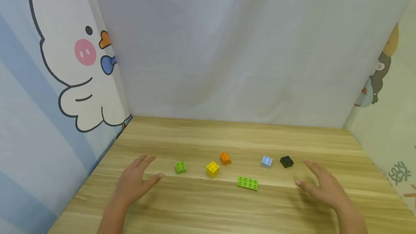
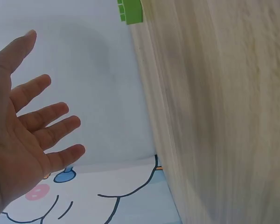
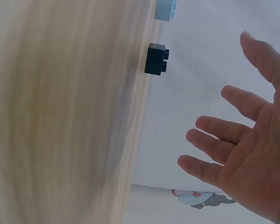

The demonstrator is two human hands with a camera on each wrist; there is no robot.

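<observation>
**Both hands open above the bench, six bricks untouched**

Nearest the front edge of the pale wood-grain bench (image 1: 208, 208), the left hand (image 1: 134, 183) and the right hand (image 1: 325, 189) are held flat with fingers spread, one on each side of the bricks. Neither grip holds anything; both are open and apart from every brick.

Between the hands, closest to the front edge, lies the long lime-green studded plastic brick (image 1: 247, 183). Just beyond it runs a loose row: the small lime-green square brick (image 1: 181, 167) nearest the left hand, then the yellow square brick (image 1: 212, 169), the orange brick (image 1: 225, 158), the pale blue brick (image 1: 267, 161), and the black square brick (image 1: 286, 161) nearest the right hand.

All six lie singly, none joined or stacked, so as a judgement no building or sorting has begun and all of it remains.

Behind, plain grey cloth (image 1: 227, 46) hangs along the back edge; the left panel shows a white cartoon duck (image 1: 65, 64), the right a small cartoon figure (image 1: 378, 75). No brand or readable writing shows anywhere.
</observation>
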